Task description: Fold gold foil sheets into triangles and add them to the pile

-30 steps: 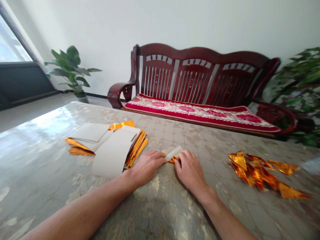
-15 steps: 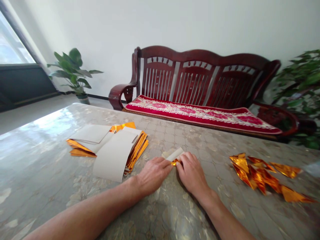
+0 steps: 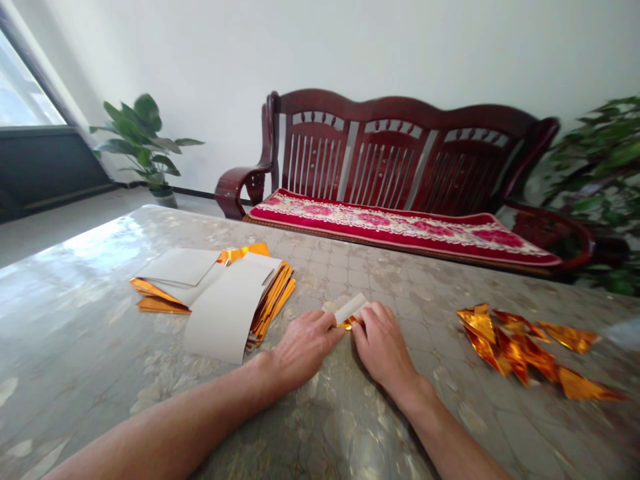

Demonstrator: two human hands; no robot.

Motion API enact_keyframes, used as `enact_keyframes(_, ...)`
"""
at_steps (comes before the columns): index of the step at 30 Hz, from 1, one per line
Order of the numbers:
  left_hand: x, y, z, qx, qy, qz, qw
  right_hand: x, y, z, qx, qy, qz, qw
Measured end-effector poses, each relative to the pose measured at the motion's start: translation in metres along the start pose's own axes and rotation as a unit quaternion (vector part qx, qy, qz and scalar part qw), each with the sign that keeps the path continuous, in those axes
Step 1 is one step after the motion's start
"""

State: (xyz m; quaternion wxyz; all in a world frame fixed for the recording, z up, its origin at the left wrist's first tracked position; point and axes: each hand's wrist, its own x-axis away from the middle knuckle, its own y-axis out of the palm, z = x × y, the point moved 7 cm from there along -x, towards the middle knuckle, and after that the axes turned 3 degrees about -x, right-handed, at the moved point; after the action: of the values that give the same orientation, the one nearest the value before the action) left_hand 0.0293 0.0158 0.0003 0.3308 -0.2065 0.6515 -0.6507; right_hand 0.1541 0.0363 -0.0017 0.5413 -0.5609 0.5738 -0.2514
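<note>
The left hand [image 3: 306, 350] and right hand [image 3: 384, 343] are pinching a folded paper strip [image 3: 351, 307] from opposite ends, apparently to steady it, just below mid-frame over the surface [image 3: 300, 427]; gold-backed sheets [image 3: 225, 307] are lying left of centre, folded gold pieces [image 3: 515, 350] at the right

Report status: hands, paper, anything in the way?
Left hand, right hand both on folded paper, gold partly showing. Paper stack close beside left wrist. Gold pieces off right.
</note>
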Motion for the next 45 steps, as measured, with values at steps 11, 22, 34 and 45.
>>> enact_keyframes(11,-0.002,-0.001,-0.033,0.128,-0.062,0.054,0.988,-0.002,-0.001,0.000,0.017,-0.006,0.004,1.000)
enact_keyframes(22,0.002,-0.003,-0.023,0.069,-0.021,0.045,0.996,-0.002,-0.002,-0.001,0.026,-0.007,0.007,1.000)
enact_keyframes(34,0.002,-0.003,-0.015,0.040,-0.017,-0.002,0.999,-0.001,-0.002,-0.001,0.019,-0.009,0.008,1.000)
enact_keyframes(45,0.001,-0.004,-0.011,0.007,0.006,0.006,1.000,0.000,-0.002,-0.001,0.008,-0.012,0.003,1.000)
